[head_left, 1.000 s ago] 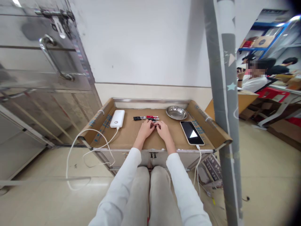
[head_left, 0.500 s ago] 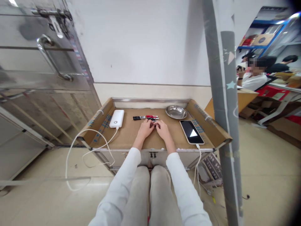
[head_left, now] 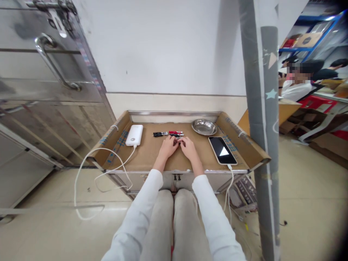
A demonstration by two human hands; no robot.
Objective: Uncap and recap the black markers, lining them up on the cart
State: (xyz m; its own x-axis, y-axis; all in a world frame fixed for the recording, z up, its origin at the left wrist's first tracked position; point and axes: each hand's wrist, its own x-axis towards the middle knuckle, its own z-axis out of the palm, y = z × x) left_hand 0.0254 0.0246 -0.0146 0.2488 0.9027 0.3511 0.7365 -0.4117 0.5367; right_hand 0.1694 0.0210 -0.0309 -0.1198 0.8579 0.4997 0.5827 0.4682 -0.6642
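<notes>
My left hand [head_left: 169, 146] and my right hand [head_left: 187, 146] meet over the cardboard-lined tabletop [head_left: 146, 159], their fingertips curled in and close together. Whatever lies between the fingertips is too small and covered to make out. Just beyond them lie several pens: black ones [head_left: 160, 134] to the left, a red one [head_left: 175, 132] at the back, and a dark one [head_left: 175, 136] partly hidden by my fingers.
A white power bank [head_left: 134, 135] with a looping white cable lies on the left. At the right are a shallow metal dish [head_left: 204, 127] and a plugged-in phone [head_left: 223, 150]. Cardboard sides edge the table. A wrapped grey pole [head_left: 261, 119] stands right; people sit beyond it.
The camera view has tilted slightly, so the surroundings sit a little higher. My hands stay together in the same place, with only small finger movement.
</notes>
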